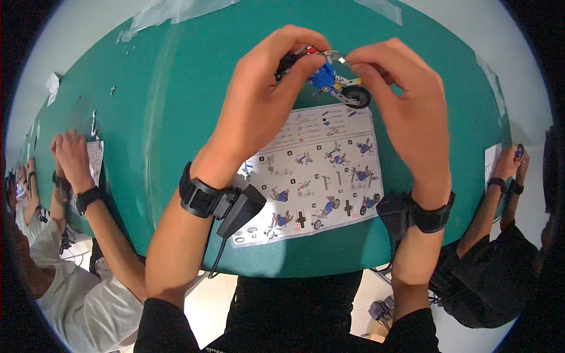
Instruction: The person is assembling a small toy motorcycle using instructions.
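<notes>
A small toy motorcycle point(322, 77) with blue, red and silver parts is up over the green table. My left hand point(268, 82) wraps round its rear half, which the fingers mostly hide. One black wheel point(356, 97) shows at the end pointing right. At the handlebar end, my right hand point(403, 76) is closed in a pinch beside a small silvery piece point(343, 60); the fingertips cover what else they may grip. Below both hands lies a printed instruction sheet point(318, 170) with pictures of motorcycle building stages.
Clear plastic film point(170, 15) covers parts of the green table point(194, 70). Small metal bits point(112, 90) lie at the left. Co-workers sit on both sides: one's hand point(72, 156) is near another sheet at left, another's hands point(511, 165) hold a small object at right.
</notes>
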{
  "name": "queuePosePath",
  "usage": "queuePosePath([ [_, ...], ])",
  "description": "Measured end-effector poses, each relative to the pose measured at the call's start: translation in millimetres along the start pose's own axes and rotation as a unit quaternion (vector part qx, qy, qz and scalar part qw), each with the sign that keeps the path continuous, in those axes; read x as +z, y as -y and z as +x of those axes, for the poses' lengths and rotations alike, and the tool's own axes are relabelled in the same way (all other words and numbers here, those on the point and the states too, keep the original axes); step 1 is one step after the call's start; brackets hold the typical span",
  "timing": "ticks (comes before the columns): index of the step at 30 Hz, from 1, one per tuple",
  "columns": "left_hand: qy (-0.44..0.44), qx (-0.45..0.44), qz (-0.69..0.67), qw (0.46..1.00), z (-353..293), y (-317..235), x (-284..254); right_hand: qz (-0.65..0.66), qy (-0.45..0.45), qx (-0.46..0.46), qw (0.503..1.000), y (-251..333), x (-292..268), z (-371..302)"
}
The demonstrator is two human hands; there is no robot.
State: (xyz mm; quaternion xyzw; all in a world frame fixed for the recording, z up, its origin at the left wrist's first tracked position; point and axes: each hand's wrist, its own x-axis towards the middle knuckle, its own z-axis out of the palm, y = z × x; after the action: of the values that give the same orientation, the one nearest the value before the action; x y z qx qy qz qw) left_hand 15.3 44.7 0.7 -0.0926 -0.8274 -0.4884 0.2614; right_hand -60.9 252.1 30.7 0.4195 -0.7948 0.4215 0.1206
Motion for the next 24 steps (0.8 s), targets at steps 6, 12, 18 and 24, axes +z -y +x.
queuePosePath([
  [6, -0.007, -0.019, -0.010, 1.000, -1, 1, 2, -0.030, 0.008, -0.012, 0.999, 2, 3, -1],
  [12, 0.006, -0.007, 0.023, 1.000, -1, 6, 2, -0.136, -0.005, -0.067, 0.988, 4, 0, -2],
  [18, 0.027, -0.008, 0.035, 0.999, 0, 2, 3, -0.129, -0.037, -0.098, 0.986, 5, -6, 0],
  [24, 0.038, -0.006, 0.025, 0.999, -1, 3, 3, -0.132, -0.018, -0.094, 0.987, 4, -4, -1],
])
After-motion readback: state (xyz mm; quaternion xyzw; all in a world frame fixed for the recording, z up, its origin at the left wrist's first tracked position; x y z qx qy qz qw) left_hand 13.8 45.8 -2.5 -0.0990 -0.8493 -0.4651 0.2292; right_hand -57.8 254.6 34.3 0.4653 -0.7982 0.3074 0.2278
